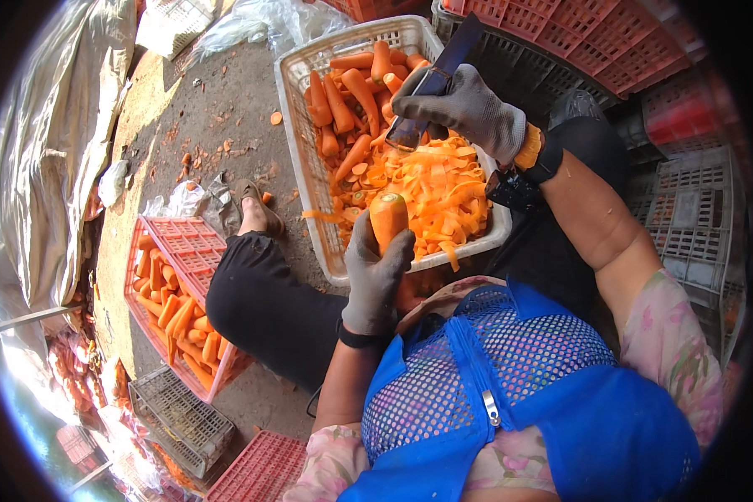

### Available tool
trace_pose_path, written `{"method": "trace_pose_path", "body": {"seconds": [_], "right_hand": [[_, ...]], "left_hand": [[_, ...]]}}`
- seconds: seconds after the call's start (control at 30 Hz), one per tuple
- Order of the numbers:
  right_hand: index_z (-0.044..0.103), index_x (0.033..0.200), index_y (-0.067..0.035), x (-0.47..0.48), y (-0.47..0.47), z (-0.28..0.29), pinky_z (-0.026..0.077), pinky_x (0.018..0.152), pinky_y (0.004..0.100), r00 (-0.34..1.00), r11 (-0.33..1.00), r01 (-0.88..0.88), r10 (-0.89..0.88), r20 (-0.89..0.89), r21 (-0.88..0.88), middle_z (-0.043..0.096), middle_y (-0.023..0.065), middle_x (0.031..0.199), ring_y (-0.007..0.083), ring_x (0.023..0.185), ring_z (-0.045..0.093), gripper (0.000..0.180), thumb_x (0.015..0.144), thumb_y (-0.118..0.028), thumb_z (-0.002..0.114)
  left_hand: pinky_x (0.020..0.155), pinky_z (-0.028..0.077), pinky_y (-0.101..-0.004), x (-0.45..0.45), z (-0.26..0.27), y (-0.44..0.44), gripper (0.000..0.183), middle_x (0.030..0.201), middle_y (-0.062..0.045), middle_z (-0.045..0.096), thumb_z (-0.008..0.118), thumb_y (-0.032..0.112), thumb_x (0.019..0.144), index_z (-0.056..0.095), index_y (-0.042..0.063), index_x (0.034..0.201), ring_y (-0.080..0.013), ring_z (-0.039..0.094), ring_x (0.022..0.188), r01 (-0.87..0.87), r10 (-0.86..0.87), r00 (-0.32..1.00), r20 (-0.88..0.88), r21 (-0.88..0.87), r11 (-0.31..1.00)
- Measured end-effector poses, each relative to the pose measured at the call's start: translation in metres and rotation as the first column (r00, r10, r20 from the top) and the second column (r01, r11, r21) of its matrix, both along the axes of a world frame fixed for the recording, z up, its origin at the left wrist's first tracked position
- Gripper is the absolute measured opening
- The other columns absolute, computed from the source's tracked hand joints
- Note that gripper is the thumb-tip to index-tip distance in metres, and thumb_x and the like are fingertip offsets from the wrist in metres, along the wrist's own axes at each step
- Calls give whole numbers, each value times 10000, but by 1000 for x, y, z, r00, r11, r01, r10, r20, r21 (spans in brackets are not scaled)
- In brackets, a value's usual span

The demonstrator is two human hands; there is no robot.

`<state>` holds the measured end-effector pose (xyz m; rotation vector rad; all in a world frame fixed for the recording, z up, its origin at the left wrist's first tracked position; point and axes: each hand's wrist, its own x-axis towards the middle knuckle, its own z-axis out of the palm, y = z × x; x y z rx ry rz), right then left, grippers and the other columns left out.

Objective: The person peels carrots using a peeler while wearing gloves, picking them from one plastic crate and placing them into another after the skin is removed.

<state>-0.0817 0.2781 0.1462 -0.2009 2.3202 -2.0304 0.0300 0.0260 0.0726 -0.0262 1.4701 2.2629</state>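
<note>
My gloved left hand [374,279] grips a thick carrot [389,221] upright, its cut end facing up. In my gloved right hand [477,110] is a long, flat bladed tool [459,49], tilted; its exact kind is unclear. One end points up and away, while the other hangs over the peelings. Beneath both hands stands a white plastic crate [300,169]. Orange carrot peelings [436,188] are heaped in its near part. Whole carrots [345,103] fill the far part. The tool and the held carrot are apart.
At the left, a tilted pink crate [191,241] holds many carrots [179,320]. A grey crate [182,417] and a red crate [260,470] lie nearer. Red crates [577,31] are stacked at the upper right. Plastic sheeting [270,25] and carrot scraps lie on the ground.
</note>
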Motion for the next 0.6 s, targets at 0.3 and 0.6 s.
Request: {"method": "trace_pose_path", "body": {"seconds": [0.3,0.6], "right_hand": [[778,1029,-4,-13,8,-11,610,582,271,986,976,143,-155,58,166,763,99,780,149,663,751,282,969,-266,864],[766,1094,24,-16,7,-17,652,725,316,970,945,130,-184,160,299,781,115,903,174,791,781,335,950,-263,858]], "left_hand": [[882,621,-425,-11,-12,2,640,1147,-212,761,934,185,866,628,10,1400,-347,783,1006,-433,-182,712,-678,-628,646],[846,614,-456,-9,-11,1,627,1141,-204,761,958,166,819,673,31,1361,-399,769,991,-536,-333,581,-742,-657,530]]}}
